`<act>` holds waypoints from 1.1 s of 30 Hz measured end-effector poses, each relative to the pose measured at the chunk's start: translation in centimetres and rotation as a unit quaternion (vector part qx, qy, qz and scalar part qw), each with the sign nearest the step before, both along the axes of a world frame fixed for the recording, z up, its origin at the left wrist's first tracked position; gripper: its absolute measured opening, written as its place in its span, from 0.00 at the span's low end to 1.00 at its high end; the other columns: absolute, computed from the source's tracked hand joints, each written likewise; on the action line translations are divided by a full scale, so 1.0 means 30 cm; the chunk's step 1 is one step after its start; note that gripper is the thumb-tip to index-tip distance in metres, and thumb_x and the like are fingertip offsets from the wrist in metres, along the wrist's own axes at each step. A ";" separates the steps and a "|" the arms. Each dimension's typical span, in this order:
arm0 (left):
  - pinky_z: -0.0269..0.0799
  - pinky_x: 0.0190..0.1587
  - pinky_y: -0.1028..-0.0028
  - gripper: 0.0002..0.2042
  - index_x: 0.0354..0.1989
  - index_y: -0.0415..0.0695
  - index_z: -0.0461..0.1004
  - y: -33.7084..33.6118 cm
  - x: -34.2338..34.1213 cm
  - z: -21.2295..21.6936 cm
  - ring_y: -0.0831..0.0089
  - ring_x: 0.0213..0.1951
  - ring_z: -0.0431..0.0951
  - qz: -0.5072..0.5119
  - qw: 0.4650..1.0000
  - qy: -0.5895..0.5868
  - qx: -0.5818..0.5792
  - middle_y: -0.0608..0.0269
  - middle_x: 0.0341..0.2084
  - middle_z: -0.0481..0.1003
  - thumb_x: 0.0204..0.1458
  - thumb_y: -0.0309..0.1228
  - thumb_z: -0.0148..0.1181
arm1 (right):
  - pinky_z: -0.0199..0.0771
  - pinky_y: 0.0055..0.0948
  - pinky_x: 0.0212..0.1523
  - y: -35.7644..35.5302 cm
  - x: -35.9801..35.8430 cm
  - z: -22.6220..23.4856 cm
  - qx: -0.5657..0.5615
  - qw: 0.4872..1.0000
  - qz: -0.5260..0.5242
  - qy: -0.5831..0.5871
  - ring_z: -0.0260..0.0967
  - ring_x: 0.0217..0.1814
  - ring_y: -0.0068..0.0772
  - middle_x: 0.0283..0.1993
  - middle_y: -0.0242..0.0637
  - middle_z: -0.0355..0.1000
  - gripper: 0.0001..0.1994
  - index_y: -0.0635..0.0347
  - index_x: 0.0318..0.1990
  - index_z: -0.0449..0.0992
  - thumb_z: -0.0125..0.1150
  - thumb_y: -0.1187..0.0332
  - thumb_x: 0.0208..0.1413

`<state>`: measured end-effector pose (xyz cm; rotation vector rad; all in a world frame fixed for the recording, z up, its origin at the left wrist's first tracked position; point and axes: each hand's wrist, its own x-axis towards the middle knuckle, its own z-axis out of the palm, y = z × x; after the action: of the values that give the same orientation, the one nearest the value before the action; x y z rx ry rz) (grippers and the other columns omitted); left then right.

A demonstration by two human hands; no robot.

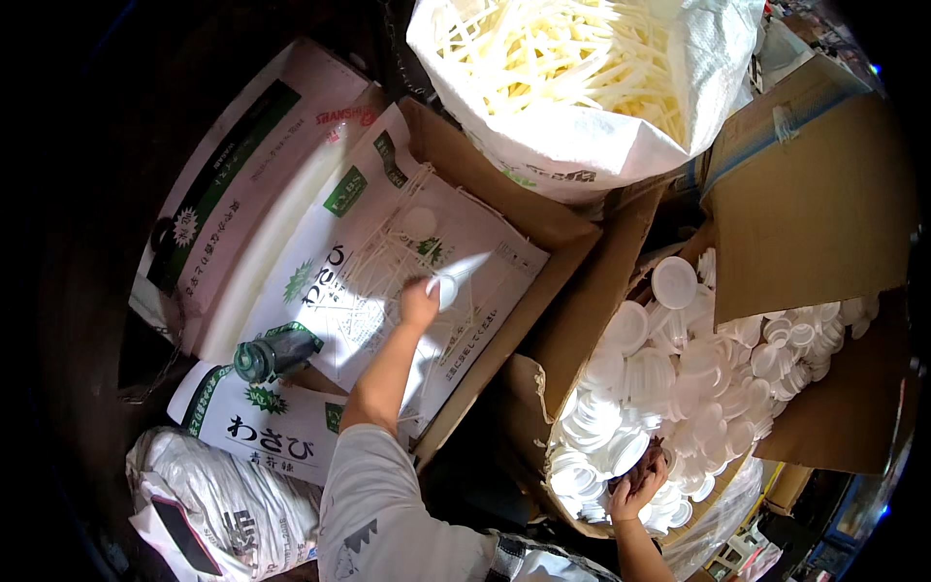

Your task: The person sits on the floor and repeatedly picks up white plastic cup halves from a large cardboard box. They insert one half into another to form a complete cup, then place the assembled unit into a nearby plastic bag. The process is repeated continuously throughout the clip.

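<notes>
My left hand [420, 303] is closed on a white round plastic lid [445, 292] above a cardboard tray [572, 242] lined with printed paper. Thin white plastic sticks [373, 262] lie scattered on that paper, and another white disc [419, 224] rests among them. Over on the right, my right hand [637, 493] reaches into a big cardboard box [555, 373] full of white round plastic lids [703, 373]. Its fingers are curled around something dark reddish-brown [642, 468], too shaded to make out.
A white woven sack [601, 145] of pale-yellow plastic strips stands at the far side. Left of the tray are a green bottle [276, 356] and printed sheets [262, 427]. A dark phone [184, 533] lies on a white bag [276, 524]. One box flap [815, 184] rises at right.
</notes>
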<state>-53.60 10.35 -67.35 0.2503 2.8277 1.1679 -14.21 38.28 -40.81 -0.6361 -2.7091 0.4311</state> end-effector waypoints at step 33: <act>0.44 0.62 0.56 0.19 0.51 0.35 0.66 -0.055 0.267 0.376 0.49 0.61 0.50 0.034 0.989 0.138 0.036 0.43 0.58 0.55 0.52 0.31 0.48 | 0.50 0.52 0.51 -0.019 0.016 0.069 0.007 0.999 -0.035 0.032 0.57 0.54 0.51 0.49 0.46 0.64 0.15 0.61 0.30 0.65 0.60 0.65 0.34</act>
<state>-45.59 8.68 -56.06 0.3462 3.0537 1.3493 -13.74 37.72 -38.73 -0.7003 -2.6186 0.4080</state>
